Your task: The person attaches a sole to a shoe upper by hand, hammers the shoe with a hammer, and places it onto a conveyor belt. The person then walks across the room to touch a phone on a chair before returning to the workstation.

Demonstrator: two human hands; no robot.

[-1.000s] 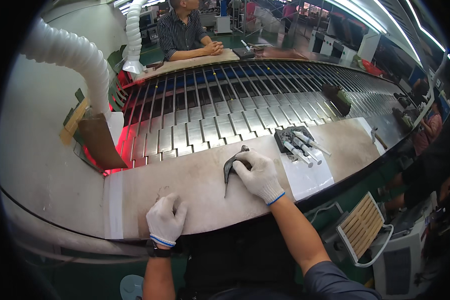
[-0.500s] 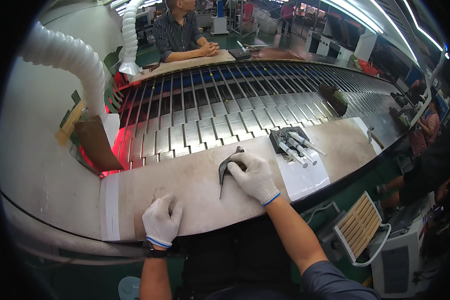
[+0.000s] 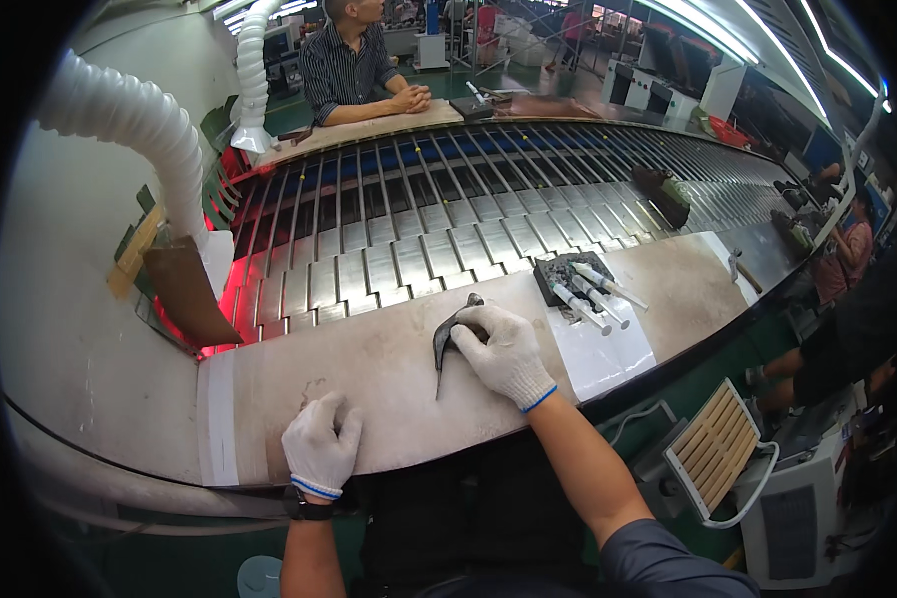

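My right hand (image 3: pixel 505 357), in a white knit glove with a blue cuff edge, rests on the pale ledge (image 3: pixel 399 429) in front of me. Its fingers are closed on a dark curved tool (image 3: pixel 442 344) with a thin pointed end toward me; the grip hides part of it. To the left, my gloved left hand (image 3: pixel 322 445) lies near the ledge's front edge. Its fingers curl loosely, the thumb stands apart, and nothing shows in it. Right of my right hand, several white syringe-like tubes (image 3: pixel 582 308) lean on a dark block (image 3: pixel 551 286), over a white sheet (image 3: pixel 608 361).
Beyond the ledge runs a metal slatted conveyor (image 3: pixel 399 261) carrying a dark shoe (image 3: pixel 661 195). White ribbed ducts (image 3: pixel 135 118) hang at left, near a red glow. A hammer (image 3: pixel 745 270) lies at right. A person (image 3: pixel 354 65) leans on the far side.
The view has shifted very slightly. Both hands and the dark curved tool keep their places on the ledge.
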